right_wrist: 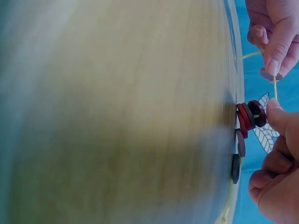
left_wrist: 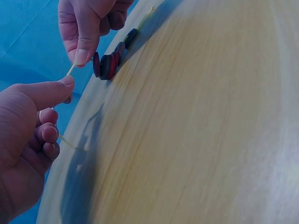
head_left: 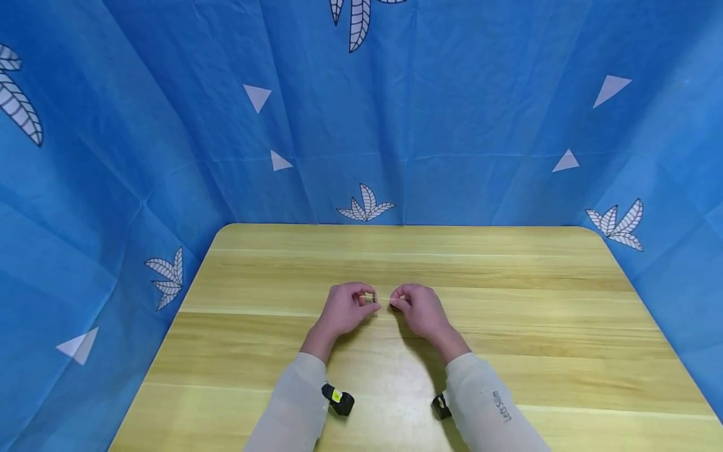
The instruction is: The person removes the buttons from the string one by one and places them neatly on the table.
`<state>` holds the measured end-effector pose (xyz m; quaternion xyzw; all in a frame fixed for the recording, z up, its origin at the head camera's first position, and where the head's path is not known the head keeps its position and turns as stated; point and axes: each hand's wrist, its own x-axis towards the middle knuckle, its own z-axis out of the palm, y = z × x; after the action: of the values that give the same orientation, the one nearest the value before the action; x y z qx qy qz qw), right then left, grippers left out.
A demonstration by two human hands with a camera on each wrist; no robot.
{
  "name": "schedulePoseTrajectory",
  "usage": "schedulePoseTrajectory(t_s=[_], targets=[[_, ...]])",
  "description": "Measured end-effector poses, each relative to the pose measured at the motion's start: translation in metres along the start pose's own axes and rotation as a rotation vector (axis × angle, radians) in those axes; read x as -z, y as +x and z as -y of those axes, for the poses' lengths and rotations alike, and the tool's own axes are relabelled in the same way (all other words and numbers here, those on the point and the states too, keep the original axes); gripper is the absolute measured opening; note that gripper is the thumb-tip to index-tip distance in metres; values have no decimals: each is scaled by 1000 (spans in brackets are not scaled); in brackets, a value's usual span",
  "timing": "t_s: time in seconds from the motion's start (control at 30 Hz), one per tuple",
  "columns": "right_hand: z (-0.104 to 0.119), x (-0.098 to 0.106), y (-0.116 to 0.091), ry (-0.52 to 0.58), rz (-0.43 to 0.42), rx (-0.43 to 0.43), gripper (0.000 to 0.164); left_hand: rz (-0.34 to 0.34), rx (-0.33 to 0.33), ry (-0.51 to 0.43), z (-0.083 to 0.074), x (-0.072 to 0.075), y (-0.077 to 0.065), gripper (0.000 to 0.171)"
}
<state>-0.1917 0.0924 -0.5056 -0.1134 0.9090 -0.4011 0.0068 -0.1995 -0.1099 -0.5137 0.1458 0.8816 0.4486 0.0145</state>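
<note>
Above the middle of the table, my left hand and right hand face each other, a small gap apart. Between them runs a thin yellow string. My left thumb and fingers pinch a dark, disc-shaped bead on the string, mostly covered by the fingertips. A loose string end sticks out below the left fingers. My right thumb and finger pinch the string at the other side. Past the right fingertips, several dark and red disc-shaped beads hang strung close together, with more string trailing beyond them.
The wooden table has rounded far corners. A blue patterned cloth stands behind it and along both sides. Black wrist cameras are worn at both sleeves, just over the tabletop.
</note>
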Motion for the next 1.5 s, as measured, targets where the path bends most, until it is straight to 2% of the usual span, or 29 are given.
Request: schedulePoseTrajectory(t_s=[0.4, 0.57, 0.77, 1.13, 1.5], targets=[[-1, 1, 2, 5, 19, -65, 13, -33, 35, -14, 3, 11, 0, 16], [0, 2, 2, 2, 15, -67, 13, -54, 45, -14, 7, 16, -1, 16], [2, 3, 2, 6, 11, -68, 14, -68, 86, -21, 9, 22, -4, 15], [0, 1, -1, 37, 10, -80, 14, -112, 50, -13, 14, 31, -8, 13], [1, 1, -3, 50, 15, -103, 14, -129, 82, 5, 24, 39, -14, 15]])
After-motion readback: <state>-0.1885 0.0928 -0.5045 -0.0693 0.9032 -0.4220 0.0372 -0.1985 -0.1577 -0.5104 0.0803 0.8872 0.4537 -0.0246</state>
